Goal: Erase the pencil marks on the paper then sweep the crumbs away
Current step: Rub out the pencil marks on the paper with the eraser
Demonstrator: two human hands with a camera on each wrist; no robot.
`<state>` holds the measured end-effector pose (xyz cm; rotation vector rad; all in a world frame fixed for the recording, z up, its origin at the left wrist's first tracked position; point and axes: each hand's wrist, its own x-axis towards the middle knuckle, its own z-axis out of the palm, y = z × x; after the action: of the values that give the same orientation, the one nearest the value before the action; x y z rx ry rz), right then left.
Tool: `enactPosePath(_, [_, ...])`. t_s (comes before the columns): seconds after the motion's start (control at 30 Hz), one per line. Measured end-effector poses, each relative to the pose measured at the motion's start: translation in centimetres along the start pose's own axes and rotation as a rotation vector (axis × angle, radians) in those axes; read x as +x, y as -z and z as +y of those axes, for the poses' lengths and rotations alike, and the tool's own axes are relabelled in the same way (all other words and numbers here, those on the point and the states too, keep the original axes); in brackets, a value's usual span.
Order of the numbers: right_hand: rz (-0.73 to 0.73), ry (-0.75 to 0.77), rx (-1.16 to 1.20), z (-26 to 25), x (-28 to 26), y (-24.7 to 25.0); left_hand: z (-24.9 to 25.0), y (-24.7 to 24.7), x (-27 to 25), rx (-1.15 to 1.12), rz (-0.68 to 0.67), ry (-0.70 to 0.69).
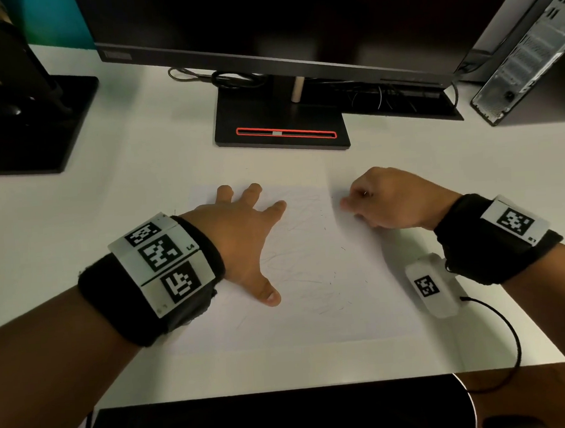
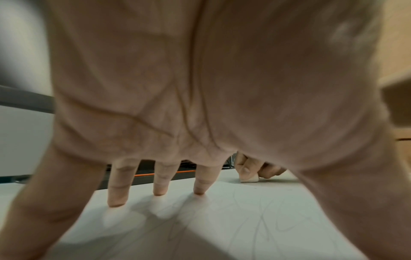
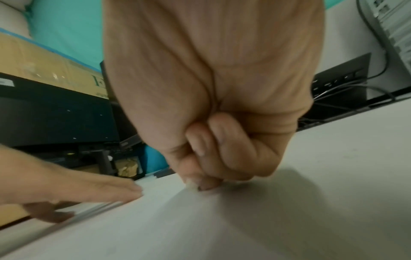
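Note:
A white sheet of paper point(image 1: 317, 314) lies on the white desk point(image 1: 108, 198), with faint pencil scribbles point(image 1: 298, 272) across its middle and a few dark specks point(image 1: 342, 248) near them. My left hand point(image 1: 242, 232) lies flat on the sheet's left part, its spread fingers point(image 2: 160, 184) pressing down. At the paper's far right edge my right hand point(image 1: 383, 201) is curled into a fist with the fingertips down. In the left wrist view it pinches a small white eraser point(image 2: 250, 179) that touches the surface. From the head view the eraser is hidden.
A black monitor stand point(image 1: 281, 128) with a red strip stands just beyond the paper. A second black base point(image 1: 38, 129) sits at the far left and a computer tower point(image 1: 529, 50) at the far right. Cables point(image 1: 233, 78) lie behind. The desk's front edge point(image 1: 318, 385) is near.

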<state>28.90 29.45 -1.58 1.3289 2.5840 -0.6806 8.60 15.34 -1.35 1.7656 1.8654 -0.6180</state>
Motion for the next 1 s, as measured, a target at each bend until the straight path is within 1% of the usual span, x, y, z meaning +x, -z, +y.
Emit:
enactPosePath(0.07, [-0.066,0.058,-0.021,-0.6,-0.2,-0.6,0.0,0.0,0.1,0.001,-0.001,-0.001])
enactPosePath(0.1, [-0.071,0.054,-0.006,-0.6,-0.2,-0.6,0.0,0.1,0.1,0.0,-0.002,-0.001])
enactPosePath(0.2, [0.007,-0.008,0.04,-0.1,0.3,0.0,0.0,0.1,0.0,-0.004,-0.005,0.001])
enactPosePath(0.23, [0.008,-0.006,0.031,-0.3,0.2,-0.1,0.0,0.0,0.0,-0.007,-0.005,0.001])
enactPosePath(0.33, [-0.075,0.048,-0.001,-0.9,-0.1,-0.8,-0.1,-0.1,0.1,-0.008,0.006,-0.002])
enactPosePath(0.37, [-0.071,0.035,0.02,-0.7,0.0,-0.8,-0.1,-0.1,0.1,-0.007,0.008,-0.004])
enactPosePath(0.47, [0.02,-0.034,0.086,-0.2,0.5,-0.2,-0.1,-0.1,0.1,-0.008,0.008,-0.006])
enactPosePath(0.5, [0.024,-0.028,0.079,-0.3,0.5,-0.3,-0.1,-0.1,0.1,-0.009,0.009,-0.005])
enactPosePath(0.6, [-0.047,0.037,0.031,-1.0,0.1,-1.0,-0.1,-0.1,0.2,-0.008,0.012,-0.007])
enactPosePath(0.63, [-0.05,0.029,0.045,-0.9,0.3,-0.9,-0.1,-0.1,0.2,-0.01,0.009,-0.007])
enactPosePath(0.73, [0.019,-0.039,0.089,-0.6,0.8,-0.1,-0.1,-0.1,0.1,-0.008,0.006,-0.006])
enactPosePath(0.77, [0.016,-0.031,0.069,-0.7,0.8,-0.2,-0.1,-0.1,0.1,-0.007,0.008,-0.005])
enactPosePath(0.87, [-0.068,0.046,-0.008,-1.6,0.5,-0.8,-0.1,0.0,0.1,-0.01,0.001,-0.002])
enactPosePath(0.9, [-0.066,0.041,-0.002,-1.6,0.6,-0.8,-0.1,0.0,0.1,-0.01,-0.001,-0.002])
enactPosePath(1.0, [0.02,-0.014,0.034,-1.2,1.2,-0.3,-0.1,0.0,0.0,-0.009,0.001,-0.004])
